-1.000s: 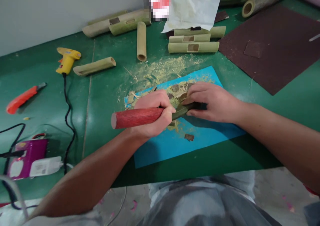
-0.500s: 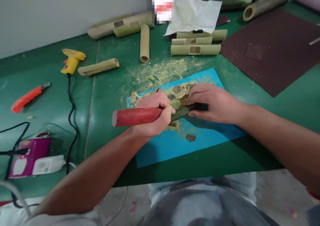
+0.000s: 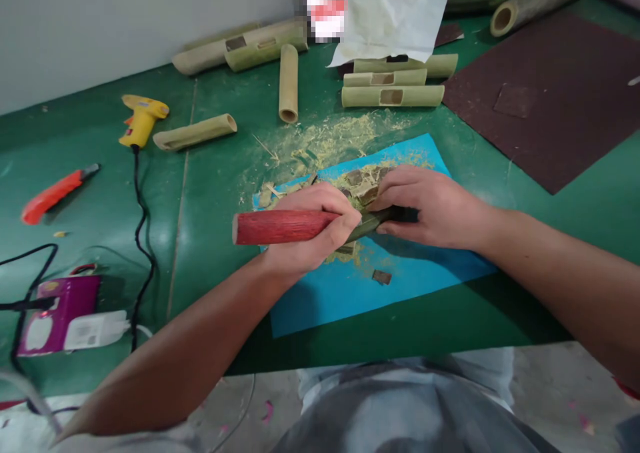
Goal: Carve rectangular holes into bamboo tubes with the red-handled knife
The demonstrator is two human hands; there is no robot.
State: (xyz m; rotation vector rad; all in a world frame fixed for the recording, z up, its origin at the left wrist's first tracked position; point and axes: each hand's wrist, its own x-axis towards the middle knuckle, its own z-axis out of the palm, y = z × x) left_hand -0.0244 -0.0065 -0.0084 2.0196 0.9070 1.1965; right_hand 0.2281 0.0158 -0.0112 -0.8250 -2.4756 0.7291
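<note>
My left hand point(image 3: 320, 239) is closed around the red wooden handle point(image 3: 280, 227) of a tool whose working end is hidden by my fingers. The handle points left, level above the table. My right hand point(image 3: 433, 203) grips a dark green bamboo piece point(image 3: 371, 223), thumb on the near side and fingers on the far side. The left knuckles are close against that piece. Beneath both hands lies a blue sheet point(image 3: 320, 303), strewn with yellowish shavings point(image 3: 350, 133) and small brown offcuts, one of them a lone chip point(image 3: 381, 277) near me.
At the back lie notched bamboo tubes point(image 3: 393, 97) beside white paper point(image 3: 385, 26). A brown sheet point(image 3: 555, 113) spreads at right. On the left are a yellow glue gun point(image 3: 143, 119), an orange-red cutter point(image 3: 55, 196), a bamboo tube point(image 3: 195, 133) and a purple power box point(image 3: 60, 313) with cables.
My left hand and the red handle have shifted slightly right, closer to my right hand. My right hand keeps its grip in nearly the same place.
</note>
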